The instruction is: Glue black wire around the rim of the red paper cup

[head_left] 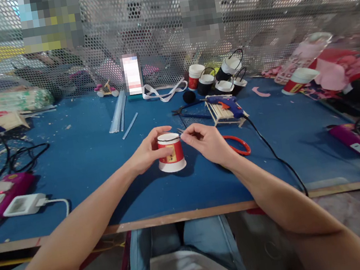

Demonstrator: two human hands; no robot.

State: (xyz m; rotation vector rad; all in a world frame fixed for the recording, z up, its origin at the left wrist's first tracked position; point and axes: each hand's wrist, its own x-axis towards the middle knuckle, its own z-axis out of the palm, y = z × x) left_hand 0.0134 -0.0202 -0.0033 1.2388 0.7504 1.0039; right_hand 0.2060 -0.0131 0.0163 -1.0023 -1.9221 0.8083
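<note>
- Red paper cup (pixel 170 153) upside down on blue table (pixel 80 168), near front edge, so its base faces up.
- Left hand (pixel 147 153) grip closed round cup, steadying it.
- Right hand (pixel 206 142) pinches something thin at cup's rim; can't tell what.
- Red ring (pixel 241 146) just behind the right hand, glue gun (pixel 227 103) further back.

No legible text; print on red cup (pixel 170 153) unreadable.

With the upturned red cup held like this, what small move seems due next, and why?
Probably bring the right hand in onto the cup's rim: the left hand steadies the inverted cup on the blue table, while the right hand pinches something thin beside it.
</note>
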